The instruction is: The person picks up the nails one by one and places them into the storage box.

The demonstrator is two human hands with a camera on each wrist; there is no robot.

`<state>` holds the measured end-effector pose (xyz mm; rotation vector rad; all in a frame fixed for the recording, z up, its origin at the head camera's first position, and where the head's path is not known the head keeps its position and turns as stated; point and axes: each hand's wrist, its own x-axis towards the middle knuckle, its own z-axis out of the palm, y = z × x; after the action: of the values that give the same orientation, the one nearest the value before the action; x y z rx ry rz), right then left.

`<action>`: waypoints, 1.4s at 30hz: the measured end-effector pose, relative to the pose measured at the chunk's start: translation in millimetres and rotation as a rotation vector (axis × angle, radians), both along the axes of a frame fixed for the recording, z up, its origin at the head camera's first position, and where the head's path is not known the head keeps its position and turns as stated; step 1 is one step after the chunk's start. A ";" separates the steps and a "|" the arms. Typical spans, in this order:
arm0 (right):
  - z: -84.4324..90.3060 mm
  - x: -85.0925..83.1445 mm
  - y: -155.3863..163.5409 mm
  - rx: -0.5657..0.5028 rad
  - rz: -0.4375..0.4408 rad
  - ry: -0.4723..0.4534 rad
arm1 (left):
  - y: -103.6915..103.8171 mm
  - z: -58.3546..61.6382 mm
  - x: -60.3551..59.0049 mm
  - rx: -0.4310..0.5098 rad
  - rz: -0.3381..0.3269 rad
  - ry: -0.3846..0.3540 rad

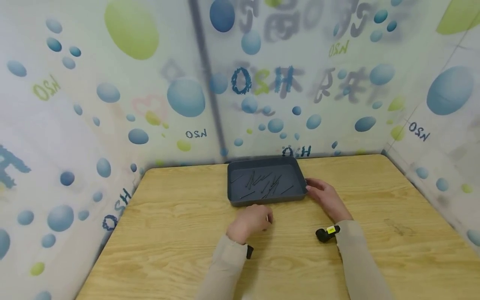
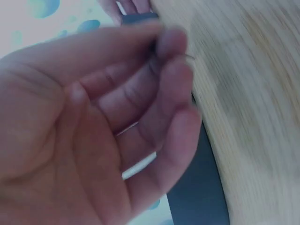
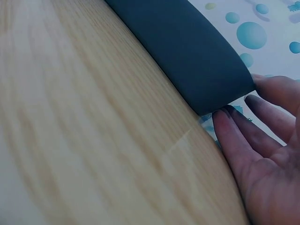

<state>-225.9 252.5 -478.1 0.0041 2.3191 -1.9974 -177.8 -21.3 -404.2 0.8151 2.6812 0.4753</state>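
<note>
**Mia:** What is the biggest thing here?

**Ben:** The wooden table (image 1: 180, 233). Walls with blue and green bubbles (image 1: 112, 91) stand around it. On the table, near the far edge, sits a dark grey tray (image 1: 234, 201). It is flat and low, with rounded corners.

**Mia:** What is in the tray?

**Ben:** Lots of thin dark sticks (image 1: 264, 185), maybe nails or pins. They lie all mixed up and crossed over each other. They are too small to name for sure.

**Mia:** What are the hands doing?

**Ben:** The right hand (image 1: 325, 196) touches the tray's right end. Its fingers (image 3: 234, 136) are straight and close together, with the tips at the tray's corner. I think it is keeping the tray from sliding.

**Mia:** And the other one?

**Ben:** The left hand (image 1: 249, 221) is just in front of the tray, over the table. Its fingers (image 2: 159, 93) are curled in, and the thumb meets the fingertips like a pinch. Something thin and dark may be between them, but the picture is blurry, so I cannot tell.

**Mia:** What part of the job is this?

**Ben:** I think it is the picking part, one stick at a time.

**Mia:** What does the next move need?

**Ben:** A small, careful pinch. The sticks are thin and lie flat, so they look hard to grab. The tray should stay put too.
</note>
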 end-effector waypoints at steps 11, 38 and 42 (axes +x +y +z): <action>-2.7 -0.6 2.0 -0.049 0.009 -0.001 | 2.5 -2.2 -3.7 0.077 -0.133 -0.116; 1.4 -2.8 -0.9 -0.087 -0.006 -0.004 | -6.3 16.9 -13.7 0.306 -0.033 -0.062; -0.2 -3.4 -0.7 -0.056 -0.005 0.000 | -1.9 21.7 -19.0 0.337 -0.039 -0.053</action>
<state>-229.2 251.8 -478.3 0.0061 2.2638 -2.0639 -196.9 -23.2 -382.6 0.9255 2.5666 0.9423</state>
